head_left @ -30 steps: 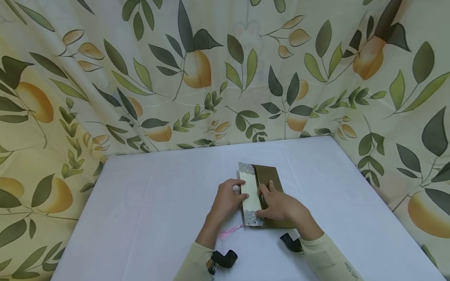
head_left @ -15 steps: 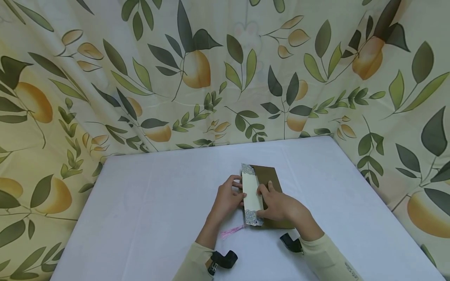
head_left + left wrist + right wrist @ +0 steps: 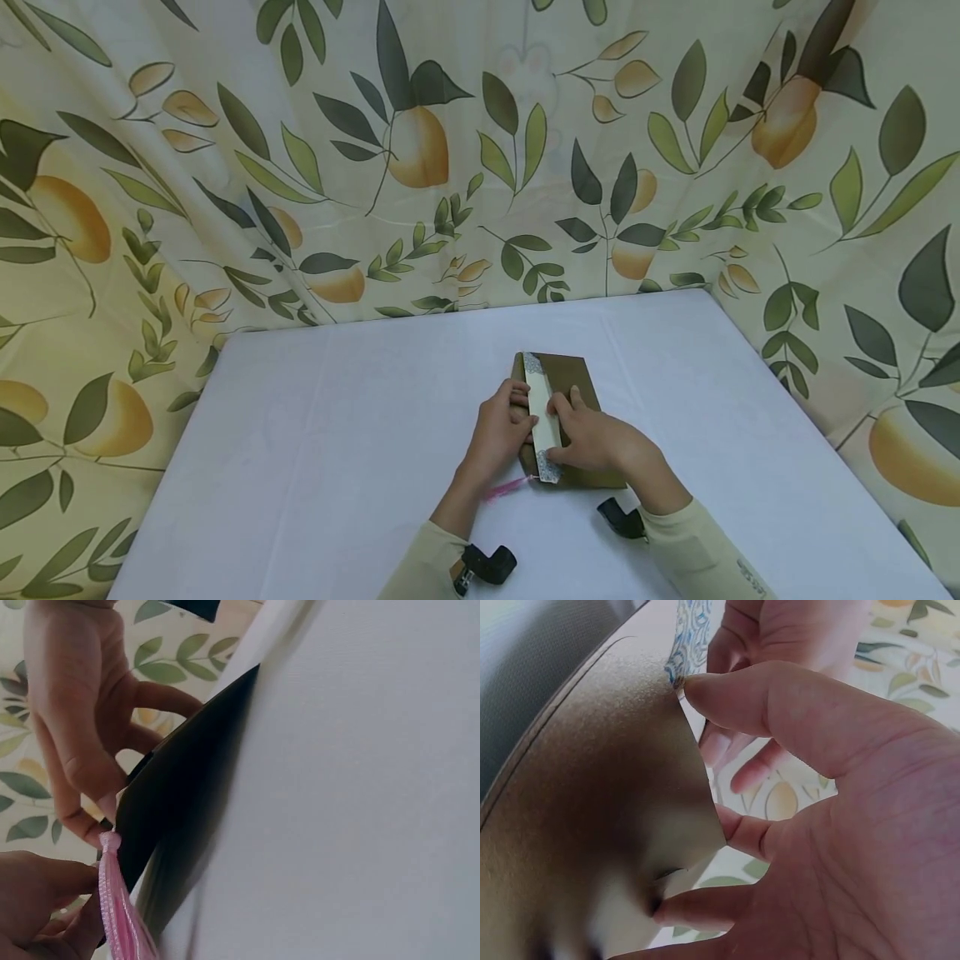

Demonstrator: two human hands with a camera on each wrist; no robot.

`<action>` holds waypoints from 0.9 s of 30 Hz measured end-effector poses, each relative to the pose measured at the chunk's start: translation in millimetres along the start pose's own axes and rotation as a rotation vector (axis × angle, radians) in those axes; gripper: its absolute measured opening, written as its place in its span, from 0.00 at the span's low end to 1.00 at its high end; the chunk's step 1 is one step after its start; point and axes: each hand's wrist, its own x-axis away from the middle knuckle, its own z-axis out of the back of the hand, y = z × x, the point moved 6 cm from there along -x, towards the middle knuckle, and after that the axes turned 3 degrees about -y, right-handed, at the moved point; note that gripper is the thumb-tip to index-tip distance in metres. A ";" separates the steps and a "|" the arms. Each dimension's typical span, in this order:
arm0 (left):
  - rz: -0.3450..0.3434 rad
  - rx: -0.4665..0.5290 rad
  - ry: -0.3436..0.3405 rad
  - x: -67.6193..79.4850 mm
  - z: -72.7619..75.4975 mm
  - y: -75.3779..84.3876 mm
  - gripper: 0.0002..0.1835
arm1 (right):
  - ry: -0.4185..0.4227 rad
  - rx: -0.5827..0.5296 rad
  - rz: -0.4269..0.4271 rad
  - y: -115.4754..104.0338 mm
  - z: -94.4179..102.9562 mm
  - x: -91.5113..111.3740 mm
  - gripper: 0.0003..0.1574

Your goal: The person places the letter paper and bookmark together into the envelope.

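On the white table lies a brown envelope (image 3: 562, 367) with a cream card (image 3: 545, 421) partly inside; a narrow strip shows, bearing blue patterned ends. A pink tassel (image 3: 508, 489) hangs from the card's near left corner. My left hand (image 3: 497, 429) holds the card's left edge between thumb and fingers. With thumb and fingertips, my right hand (image 3: 596, 437) grips the envelope along its opening. The right wrist view shows that thumb beside the blue pattern (image 3: 692, 637). Seen from the left wrist, the tassel (image 3: 120, 900) dangles at the corner, and the underside looks dark.
The white-covered table (image 3: 360, 433) spreads around the envelope. Behind and beside it hangs a curtain (image 3: 465, 242) printed with leaves and fruit. Black camera mounts (image 3: 491, 565) sit on both wrists over pale sleeves.
My left hand has moved right with the card, so a narrower cream strip shows. The tassel followed it, and brown now shows left of the card. The right hand stayed in place.
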 end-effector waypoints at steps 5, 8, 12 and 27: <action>0.004 0.008 -0.003 1.3 -4.9 -2.2 0.24 | -0.014 -0.002 -0.004 -2.1 -1.2 1.5 0.36; 0.006 0.004 0.005 1.3 -5.6 -3.3 0.24 | -0.016 -0.004 -0.003 -2.5 -1.3 1.3 0.36; 0.001 -0.003 0.019 0.4 -5.4 -3.5 0.26 | -0.019 -0.009 -0.004 -1.8 -1.7 1.1 0.35; 0.017 0.012 0.075 3.2 -8.8 -2.4 0.25 | -0.027 -0.026 0.005 -3.9 -0.6 3.2 0.34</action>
